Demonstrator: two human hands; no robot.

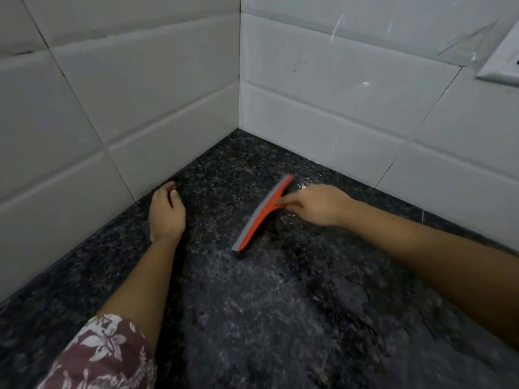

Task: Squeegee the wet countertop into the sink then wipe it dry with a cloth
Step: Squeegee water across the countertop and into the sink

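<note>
Two bare hands work the back corner of a dark speckled stone desk (280, 318) where two white tiled walls (126, 108) meet. The right hand (320, 204) has its fingers (289, 202) closed around the handle of a red squeegee (262, 214), whose grey rubber blade lies along the stone and slants from near the right-hand wall back toward the person. Glints of water (304, 182) show just beyond the far end of the blade, close to the wall, which suggests the tool was set deep in the corner so the stroke can gather the wet from the edge outward. The left hand (167, 213) rests on the desk near the left wall, well apart from the squeegee, fingers loosely curled and holding nothing; it appears placed there to steady the reach. A floral sleeve (106, 357) shows at the lower left, and the corner of a white wall plate (502, 66) at the upper right. Neither sink nor cloth is in view, so the direction of the sink cannot be told. By the look of the desk, the squeegee step is under way and the drying has not yet begun.
</note>
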